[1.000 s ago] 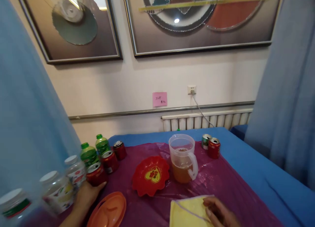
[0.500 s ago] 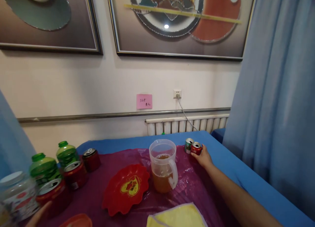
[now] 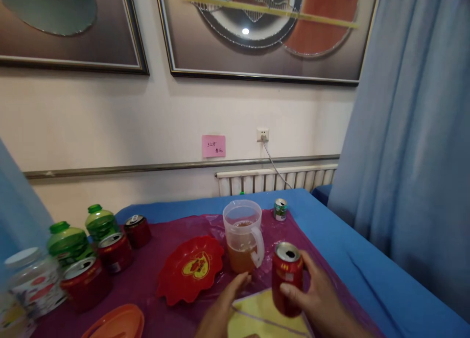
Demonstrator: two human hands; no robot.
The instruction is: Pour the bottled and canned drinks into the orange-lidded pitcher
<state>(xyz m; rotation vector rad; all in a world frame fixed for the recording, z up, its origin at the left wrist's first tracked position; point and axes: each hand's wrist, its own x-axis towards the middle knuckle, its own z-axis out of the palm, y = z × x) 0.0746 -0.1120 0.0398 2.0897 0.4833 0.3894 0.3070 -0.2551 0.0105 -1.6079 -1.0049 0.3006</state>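
Note:
My right hand [image 3: 319, 294] is wrapped round a red drink can [image 3: 288, 284] with an opened top, held upright over the folded yellow cloth [image 3: 253, 321]. Left of it, my left hand [image 3: 223, 308] has its fingers apart and holds nothing, close to the cloth's left side. Just beyond both hands stands a clear plastic pitcher [image 3: 238, 240] partly filled with amber liquid, its handle turned to the right. A red scalloped plate [image 3: 171, 274] with a yellow emblem lies left of the pitcher. At the back right a small green can [image 3: 280, 210] stands upright.
Several red cans [image 3: 115, 252] stand on the left, beside green-capped bottles [image 3: 69, 245] and a white-lidded jar [image 3: 33, 281]. An orange lid-like piece [image 3: 125, 321] lies at the front left. Purple plastic sheeting [image 3: 161, 235] covers part of the blue tablecloth [image 3: 352, 259].
My right hand has brought the red can from beside the green can towards me, over the cloth. My left hand has moved from the left-hand cans to the middle.

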